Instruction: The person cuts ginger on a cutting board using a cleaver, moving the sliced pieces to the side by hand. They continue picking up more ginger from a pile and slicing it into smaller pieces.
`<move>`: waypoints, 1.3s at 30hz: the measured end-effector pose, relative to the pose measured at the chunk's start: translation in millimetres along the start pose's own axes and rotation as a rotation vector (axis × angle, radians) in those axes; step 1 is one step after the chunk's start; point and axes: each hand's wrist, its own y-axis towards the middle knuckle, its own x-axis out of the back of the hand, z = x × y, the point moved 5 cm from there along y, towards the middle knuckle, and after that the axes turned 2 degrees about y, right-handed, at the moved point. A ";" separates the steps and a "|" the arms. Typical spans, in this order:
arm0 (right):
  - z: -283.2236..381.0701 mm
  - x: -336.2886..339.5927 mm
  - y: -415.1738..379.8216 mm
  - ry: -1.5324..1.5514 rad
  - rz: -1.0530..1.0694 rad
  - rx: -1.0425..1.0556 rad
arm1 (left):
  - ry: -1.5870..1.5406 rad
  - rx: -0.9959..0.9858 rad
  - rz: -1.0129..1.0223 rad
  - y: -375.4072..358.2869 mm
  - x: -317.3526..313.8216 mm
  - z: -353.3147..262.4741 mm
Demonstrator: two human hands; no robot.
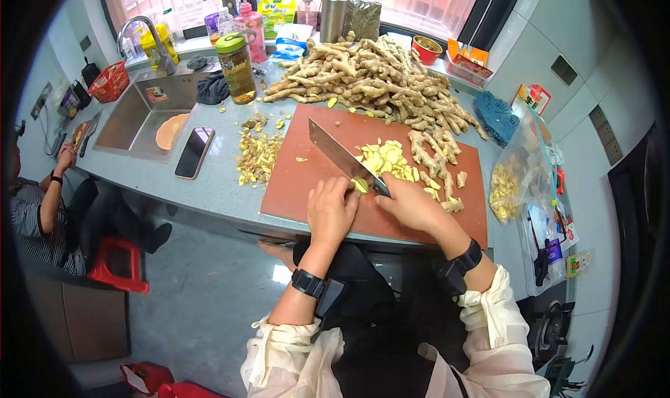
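Note:
My right hand (412,204) grips the dark handle of a kitchen knife (338,150), its broad blade slanting up and left over the reddish-brown cutting board (293,181). Close beside the blade, my left hand (329,209) has its fingers closed on a piece of ginger (359,186), pressed to the board. Sliced yellow ginger (388,158) lies heaped just beyond the knife. To the right of those slices rest several unpeeled ginger roots (434,153). A large mound of whole ginger (370,77) covers the counter behind the board.
Ginger scraps (258,157) and a phone (195,153) lie left of the board, near the sink (115,129). A green-lidded bottle (236,70) stands behind. At right is a plastic bag of ginger pieces (504,188). Another person (49,216) sits at far left.

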 end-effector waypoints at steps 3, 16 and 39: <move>-3.6 0.9 -8.8 0.038 0.005 0.000 | 0.005 -0.012 -0.012 -0.6 -1.0 -0.5; -20.9 2.4 -46.1 -0.020 0.017 0.003 | -0.014 -0.006 -0.012 0.7 -3.3 1.3; -24.0 13.1 -83.2 0.058 0.096 -0.167 | -0.004 0.010 -0.010 -0.4 -2.2 1.0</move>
